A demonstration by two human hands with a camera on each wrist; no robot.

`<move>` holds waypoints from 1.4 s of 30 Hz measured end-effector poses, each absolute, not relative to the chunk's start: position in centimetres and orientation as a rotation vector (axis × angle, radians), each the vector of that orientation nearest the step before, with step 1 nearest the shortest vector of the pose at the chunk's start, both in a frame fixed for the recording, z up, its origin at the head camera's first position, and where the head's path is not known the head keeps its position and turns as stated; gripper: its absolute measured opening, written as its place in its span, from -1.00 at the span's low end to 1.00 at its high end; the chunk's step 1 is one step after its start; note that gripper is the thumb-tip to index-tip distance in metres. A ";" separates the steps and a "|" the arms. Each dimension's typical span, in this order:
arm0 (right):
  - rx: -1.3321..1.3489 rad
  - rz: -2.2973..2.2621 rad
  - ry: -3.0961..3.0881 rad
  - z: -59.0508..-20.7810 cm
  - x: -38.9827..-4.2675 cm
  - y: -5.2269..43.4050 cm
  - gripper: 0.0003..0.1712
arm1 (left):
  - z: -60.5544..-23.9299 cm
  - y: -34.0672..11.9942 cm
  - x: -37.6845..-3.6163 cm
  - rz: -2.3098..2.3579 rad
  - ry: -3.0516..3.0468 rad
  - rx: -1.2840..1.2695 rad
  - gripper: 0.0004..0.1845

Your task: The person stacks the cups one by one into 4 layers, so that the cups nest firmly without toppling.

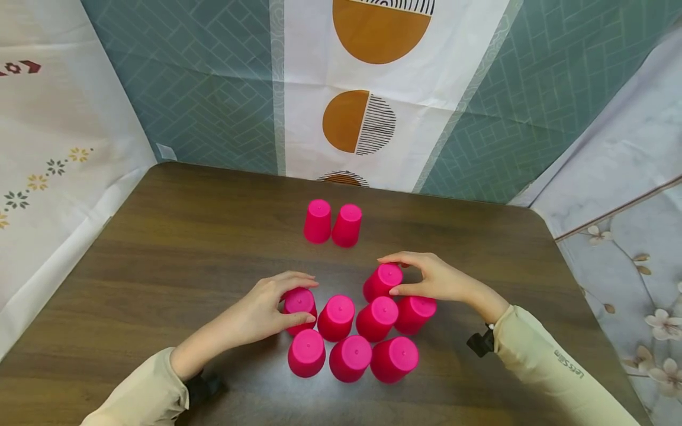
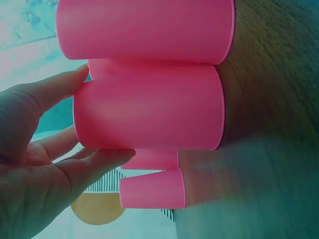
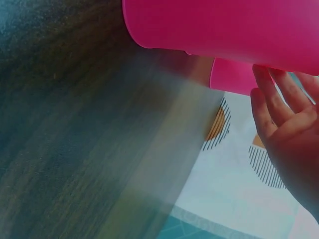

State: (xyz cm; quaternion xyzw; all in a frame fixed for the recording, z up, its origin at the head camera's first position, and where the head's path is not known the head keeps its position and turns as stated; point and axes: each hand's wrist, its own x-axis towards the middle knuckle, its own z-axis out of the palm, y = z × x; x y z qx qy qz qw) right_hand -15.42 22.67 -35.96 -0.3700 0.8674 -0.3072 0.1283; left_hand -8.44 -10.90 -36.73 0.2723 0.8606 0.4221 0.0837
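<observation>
Gripping glossy pink upturned cups, left hand and right hand, fingers curled round.

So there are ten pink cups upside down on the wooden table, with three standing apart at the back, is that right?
Not quite: only two pink cups stand apart at the back, as the head view shows. The rest holds: ten cups in all, upside down on the wooden table, with eight clustered between the left hand and right hand.
</observation>
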 end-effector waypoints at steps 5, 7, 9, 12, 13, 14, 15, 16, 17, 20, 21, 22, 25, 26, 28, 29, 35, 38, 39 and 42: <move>-1.062 -0.892 2.525 -36.1 -15.7 22.6 -0.35 | -36.7 -11.0 -8.4 1.346 2.488 0.660 -0.42; -1.048 -0.907 2.527 -36.1 -15.8 22.7 -0.36 | -36.7 -10.9 -8.4 1.359 2.472 0.610 -0.42; -1.030 -0.930 2.527 -36.1 -16.0 22.9 -0.35 | -36.7 -10.9 -8.5 1.363 2.465 0.582 -0.42; -1.017 -0.961 2.533 -35.9 -16.2 23.1 -0.34 | -36.8 -11.0 -8.5 1.359 2.464 0.567 -0.42; -1.018 -0.970 2.538 -35.8 -16.2 23.3 -0.33 | -36.9 -11.0 -8.5 1.355 2.467 0.577 -0.42; -1.019 -0.972 2.549 -35.8 -16.3 23.4 -0.33 | -36.9 -11.0 -8.6 1.345 2.476 0.582 -0.43; -1.021 -0.971 2.563 -35.7 -16.4 23.6 -0.33 | -37.0 -11.1 -8.6 1.336 2.481 0.585 -0.43; -1.020 -0.970 2.580 -35.7 -16.5 23.7 -0.33 | -37.0 -11.1 -8.6 1.327 2.488 0.595 -0.44; -1.012 -0.968 2.602 -35.6 -16.7 23.9 -0.33 | -37.1 -11.2 -8.6 1.318 2.495 0.607 -0.44; -0.956 -0.969 2.677 -35.5 -17.1 24.4 -0.36 | -37.1 -11.4 -8.7 1.274 2.551 0.687 -0.43; -0.927 -0.972 2.700 -35.5 -17.2 24.5 -0.36 | -37.1 -11.5 -8.7 1.261 2.567 0.726 -0.41; -0.902 -0.975 2.723 -35.5 -17.4 24.7 -0.36 | -37.2 -11.6 -8.6 1.241 2.587 0.766 -0.38; -0.804 -0.996 2.771 -35.4 -17.7 24.9 -0.37 | -37.1 -11.9 -8.6 1.184 2.620 0.861 -0.29; -0.779 -1.002 2.781 -35.4 -17.8 24.9 -0.37 | -37.1 -12.0 -8.6 1.173 2.614 0.888 -0.27; -0.735 -1.018 2.794 -35.3 -17.9 25.0 -0.38 | -37.0 -12.2 -8.6 1.160 2.591 0.939 -0.28; -0.714 -1.025 2.798 -35.3 -18.0 25.1 -0.38 | -36.9 -12.3 -8.7 1.159 2.579 0.967 -0.30; -0.687 -1.020 2.830 -34.8 -18.2 25.3 -0.38 | -35.8 -11.9 -10.0 1.151 2.587 1.073 -0.41; -0.691 -1.009 2.851 -34.5 -18.4 25.5 -0.37 | -34.4 -11.1 -11.4 1.181 2.629 1.106 -0.41; -0.694 -1.005 2.858 -34.4 -18.4 25.6 -0.37 | -34.0 -10.7 -11.9 1.190 2.645 1.120 -0.41; -0.702 -1.006 2.881 -34.3 -18.8 25.8 -0.37 | -32.9 -9.1 -13.8 1.198 2.667 1.149 -0.42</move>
